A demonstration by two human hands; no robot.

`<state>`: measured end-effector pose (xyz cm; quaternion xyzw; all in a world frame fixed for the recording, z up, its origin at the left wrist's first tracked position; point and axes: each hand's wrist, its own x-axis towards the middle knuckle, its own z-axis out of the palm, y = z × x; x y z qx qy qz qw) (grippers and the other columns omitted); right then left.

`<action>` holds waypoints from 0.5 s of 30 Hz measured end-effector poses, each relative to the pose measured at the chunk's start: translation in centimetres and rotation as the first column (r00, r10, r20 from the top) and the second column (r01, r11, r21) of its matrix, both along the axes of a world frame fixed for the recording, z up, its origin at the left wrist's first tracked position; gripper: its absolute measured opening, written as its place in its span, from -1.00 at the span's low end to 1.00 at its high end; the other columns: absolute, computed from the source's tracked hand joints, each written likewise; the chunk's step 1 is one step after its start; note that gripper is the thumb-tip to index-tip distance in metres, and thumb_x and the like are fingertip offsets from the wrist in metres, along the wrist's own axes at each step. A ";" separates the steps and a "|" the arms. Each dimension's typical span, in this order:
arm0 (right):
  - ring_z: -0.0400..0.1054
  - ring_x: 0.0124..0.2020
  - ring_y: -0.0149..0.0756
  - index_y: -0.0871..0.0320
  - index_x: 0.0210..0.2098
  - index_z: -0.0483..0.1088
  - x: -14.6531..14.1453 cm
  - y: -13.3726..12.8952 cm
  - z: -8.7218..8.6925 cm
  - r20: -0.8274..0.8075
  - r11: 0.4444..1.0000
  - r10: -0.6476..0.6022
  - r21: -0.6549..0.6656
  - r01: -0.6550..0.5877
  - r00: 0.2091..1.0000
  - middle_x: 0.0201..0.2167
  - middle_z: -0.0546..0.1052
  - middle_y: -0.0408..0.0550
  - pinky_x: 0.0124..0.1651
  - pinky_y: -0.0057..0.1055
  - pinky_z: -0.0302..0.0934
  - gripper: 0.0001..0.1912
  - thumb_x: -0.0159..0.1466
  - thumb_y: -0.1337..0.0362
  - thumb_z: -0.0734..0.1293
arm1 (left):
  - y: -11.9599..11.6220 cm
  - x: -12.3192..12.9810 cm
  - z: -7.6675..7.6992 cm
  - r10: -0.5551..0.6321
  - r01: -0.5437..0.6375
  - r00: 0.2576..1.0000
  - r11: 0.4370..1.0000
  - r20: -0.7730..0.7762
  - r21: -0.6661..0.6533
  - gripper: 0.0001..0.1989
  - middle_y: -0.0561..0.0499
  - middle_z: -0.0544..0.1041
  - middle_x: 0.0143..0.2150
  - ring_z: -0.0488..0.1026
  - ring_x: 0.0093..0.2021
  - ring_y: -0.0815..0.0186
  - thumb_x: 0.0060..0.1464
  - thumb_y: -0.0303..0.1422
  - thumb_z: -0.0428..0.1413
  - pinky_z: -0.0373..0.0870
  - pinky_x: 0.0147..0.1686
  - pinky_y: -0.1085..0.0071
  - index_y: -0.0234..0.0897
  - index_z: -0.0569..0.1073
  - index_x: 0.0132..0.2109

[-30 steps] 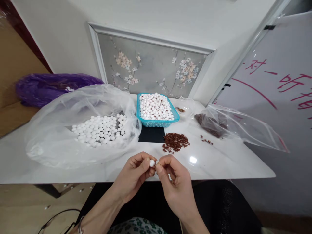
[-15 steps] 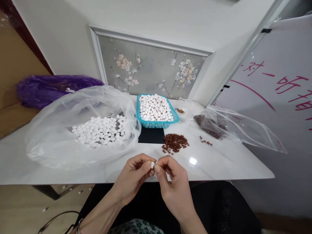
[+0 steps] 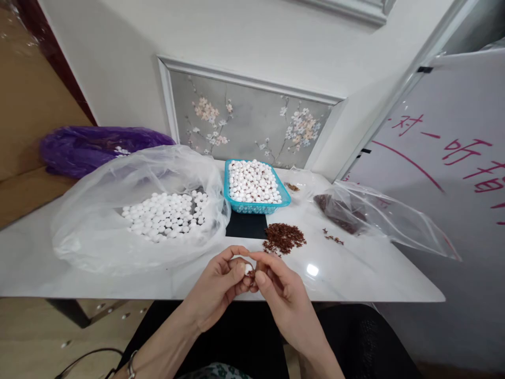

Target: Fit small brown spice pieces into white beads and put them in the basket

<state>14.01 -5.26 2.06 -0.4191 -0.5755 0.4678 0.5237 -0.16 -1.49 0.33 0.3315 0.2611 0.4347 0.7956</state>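
"Pale tabletop [image 3: 355,279]: where's the white ball [image 3: 248,269]?"
"Six o'clock from the blue basket [image 3: 248,208], pinched by the left hand [image 3: 216,284]; right hand [image 3: 288,295] curled, hold unclear."
"Handling?"
"Probably light, slippery; pinch its sides."

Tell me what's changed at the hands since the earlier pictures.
The right hand has stretched its forefinger leftward to the left hand, over the white ball; a reddish-brown bit now shows beside the ball. The left hand still pinches the ball. The blue basket, brown pile and bag of white balls stayed put.
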 end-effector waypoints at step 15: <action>0.32 -0.36 -0.37 0.11 -0.11 0.42 0.1 -0.4 0.5 0.290 0.995 -0.045 0.096 0.018 0.956 -0.36 0.36 -0.10 -0.30 -0.45 0.25 -0.75 0.30 0.40 0.17 | 0.0 -0.2 -0.3 -0.020 0.024 0.996 0.998 -0.084 0.052 -0.69 0.12 0.42 -0.44 0.31 -0.48 0.50 -0.04 -0.41 0.23 0.27 -0.39 0.52 -0.23 0.33 -0.13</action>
